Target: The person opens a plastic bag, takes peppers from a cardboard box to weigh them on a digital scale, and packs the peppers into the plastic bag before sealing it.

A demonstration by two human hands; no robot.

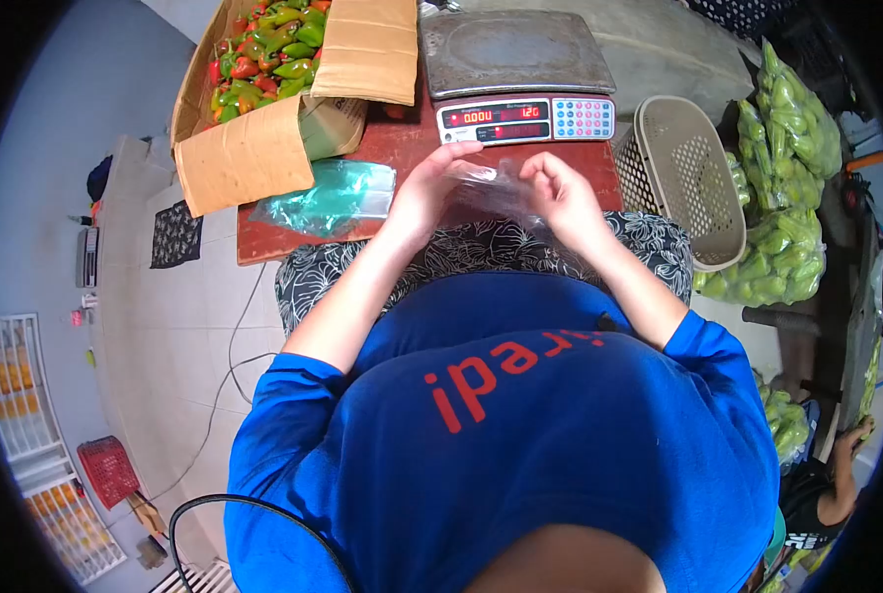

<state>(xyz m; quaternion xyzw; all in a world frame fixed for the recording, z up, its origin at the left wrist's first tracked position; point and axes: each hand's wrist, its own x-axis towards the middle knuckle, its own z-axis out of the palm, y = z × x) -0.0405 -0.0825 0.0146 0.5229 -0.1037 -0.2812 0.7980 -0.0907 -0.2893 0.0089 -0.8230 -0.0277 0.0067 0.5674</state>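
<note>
A clear plastic bag [503, 194] stretches between my two hands, just above the front edge of the red table [412, 150]. My left hand [429, 193] grips its left side, index finger extended towards the scale. Curled fingers of my right hand [568, 201] hold the bag's right side. Beyond my hands stands a digital scale [520, 61] with a bare metal plate and lit red digits. To the left of my left hand lies a stack of green-tinted plastic bags [333, 196].
A cardboard box [367, 49] of green and red peppers [273, 54] stands at the back left, flaps folded out. On the right are a beige plastic basket [693, 178] and bags of green vegetables [792, 128]. Another person's arm [841, 479] shows at the lower right.
</note>
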